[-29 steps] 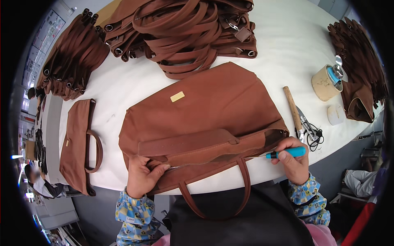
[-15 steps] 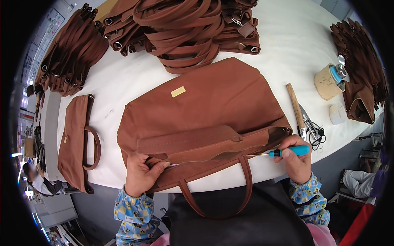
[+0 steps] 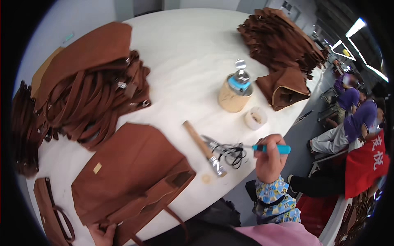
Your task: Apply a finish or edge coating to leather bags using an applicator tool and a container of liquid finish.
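Observation:
A large brown handbag with a small gold plate lies across the white table at lower left, its zipped opening facing me and its straps hanging over the edge. At that near edge my left hand is closed on the bag, partly cut off by the picture's bottom. My right hand is away from the bag, gripping a thin-shafted tool by its turquoise handle. Its shaft points left over a tangle of black cord beside metal scissors; the tip is hard to make out.
A wooden-handled tool with a silver end lies beside the scissors. Beyond stand a beige tub holding a metal-topped container and a small white pot. Brown bags are piled at left and far right. People sit beyond the table.
The view has swung to the right. My right hand has moved away from the bag's opening with the turquoise-handled tool, toward the scissors and cord. My left hand stays on the bag.

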### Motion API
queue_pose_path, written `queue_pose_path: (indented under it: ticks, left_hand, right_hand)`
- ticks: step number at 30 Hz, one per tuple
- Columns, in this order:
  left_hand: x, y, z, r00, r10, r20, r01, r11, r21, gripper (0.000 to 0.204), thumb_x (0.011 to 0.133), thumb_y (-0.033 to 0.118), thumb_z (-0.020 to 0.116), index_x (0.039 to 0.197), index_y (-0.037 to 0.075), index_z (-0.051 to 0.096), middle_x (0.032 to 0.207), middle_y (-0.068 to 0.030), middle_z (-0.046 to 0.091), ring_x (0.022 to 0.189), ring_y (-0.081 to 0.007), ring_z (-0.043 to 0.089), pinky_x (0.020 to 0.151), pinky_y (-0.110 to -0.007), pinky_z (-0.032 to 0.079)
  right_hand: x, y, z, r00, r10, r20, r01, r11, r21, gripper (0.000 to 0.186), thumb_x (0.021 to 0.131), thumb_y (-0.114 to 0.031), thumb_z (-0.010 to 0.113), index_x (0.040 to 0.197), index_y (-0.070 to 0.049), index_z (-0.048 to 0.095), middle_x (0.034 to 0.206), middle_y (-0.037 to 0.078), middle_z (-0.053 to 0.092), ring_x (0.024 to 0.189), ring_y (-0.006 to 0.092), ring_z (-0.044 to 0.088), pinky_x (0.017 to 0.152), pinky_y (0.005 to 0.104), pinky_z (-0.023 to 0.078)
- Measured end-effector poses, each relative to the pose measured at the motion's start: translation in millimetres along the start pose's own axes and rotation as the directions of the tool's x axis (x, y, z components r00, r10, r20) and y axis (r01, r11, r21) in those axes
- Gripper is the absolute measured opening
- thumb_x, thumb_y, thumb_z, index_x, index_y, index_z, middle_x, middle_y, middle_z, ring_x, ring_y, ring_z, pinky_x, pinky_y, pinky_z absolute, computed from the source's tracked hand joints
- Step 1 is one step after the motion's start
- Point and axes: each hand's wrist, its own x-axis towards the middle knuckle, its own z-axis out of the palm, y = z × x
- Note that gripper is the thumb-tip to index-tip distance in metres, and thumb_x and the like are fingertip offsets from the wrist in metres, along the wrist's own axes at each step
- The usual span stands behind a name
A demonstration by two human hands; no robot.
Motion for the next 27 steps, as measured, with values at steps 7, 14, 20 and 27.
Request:
queue_pose_path:
  ticks: [7,14,20,27]
  left_hand:
    - [7,68,4,0.98,0.101,0.174,-0.146,0.951,0.272,0.027,0.066,0.015,0.07,0.084,-0.002,0.06,0.075,-0.015,0.056,0.068,-0.0252,0.055,0.063,-0.031,0.045]
    - [11,48,2,0.947,0.291,0.136,-0.318,0.904,0.285,0.031,0.069,0.023,0.069,0.084,-0.002,0.06,0.079,-0.0152,0.056,0.071,-0.0269,0.055,0.066,-0.034,0.045]
    - [7,34,4,0.968,0.243,0.061,-0.248,0.965,0.084,0.031,0.072,0.023,0.068,0.086,-0.003,0.058,0.078,-0.0132,0.054,0.072,-0.0247,0.053,0.069,-0.034,0.044]
    - [-3,27,0,0.99,0.086,0.11,-0.088,0.996,0.006,0.036,0.072,0.025,0.069,0.095,-0.001,0.056,0.085,-0.0139,0.053,0.077,-0.0247,0.052,0.073,-0.035,0.043]
  right_hand:
    - [63,2,-58,0.985,-0.147,-0.092,0.062,0.794,-0.605,0.017,0.081,-0.015,0.059,0.078,0.001,0.055,0.059,0.0,0.054,0.05,0.0027,0.044,0.043,0.0185,0.033]
    - [71,16,-56,0.999,-0.045,-0.015,0.022,0.702,-0.712,0.015,0.08,-0.013,0.06,0.077,0.001,0.056,0.051,0.004,0.054,0.046,0.007,0.05,0.042,0.021,0.038]
    - [71,19,-61,1.0,-0.02,-0.014,0.003,0.678,-0.735,0.014,0.08,-0.013,0.059,0.077,0.001,0.056,0.052,0.004,0.054,0.046,0.0073,0.05,0.043,0.0217,0.039]
    - [49,-14,-26,1.0,-0.016,0.004,0.016,0.908,-0.418,0.009,0.079,-0.007,0.057,0.077,0.001,0.053,0.067,0.002,0.052,0.059,0.0068,0.049,0.053,0.0193,0.038]
